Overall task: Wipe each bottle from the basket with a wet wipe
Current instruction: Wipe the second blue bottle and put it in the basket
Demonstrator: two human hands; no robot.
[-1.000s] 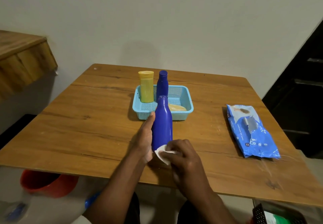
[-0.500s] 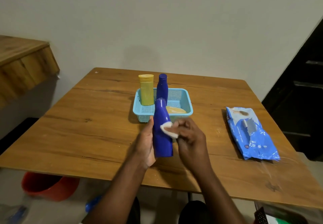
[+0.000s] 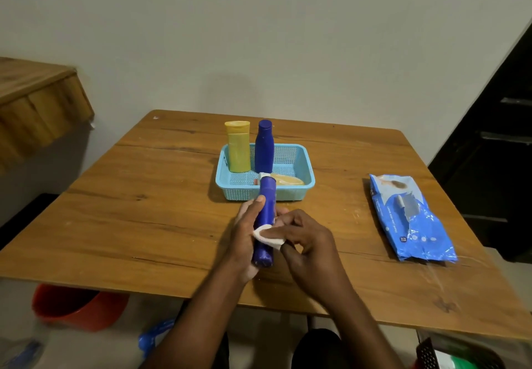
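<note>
My left hand [image 3: 244, 239] grips a dark blue bottle [image 3: 266, 210] over the table's front middle, its cap pointing away toward the basket. My right hand [image 3: 305, 239] presses a folded white wet wipe [image 3: 267, 234] against the bottle's lower body. Behind them the light blue basket [image 3: 305, 164] holds a yellow bottle [image 3: 238, 147] and a second dark blue bottle [image 3: 264, 147], both upright, and a pale yellow bottle [image 3: 288, 180] lying flat.
A blue pack of wet wipes [image 3: 411, 219] lies on the wooden table [image 3: 144, 210] at the right. A red bucket [image 3: 74, 306] stands on the floor under the table's left front. A wooden ledge [image 3: 37, 109] juts out at the left.
My right hand slid the wipe from the bottle's base up to its neck, then back down to the lower body. The bottle tilted with its cap leaning further toward the basket.
</note>
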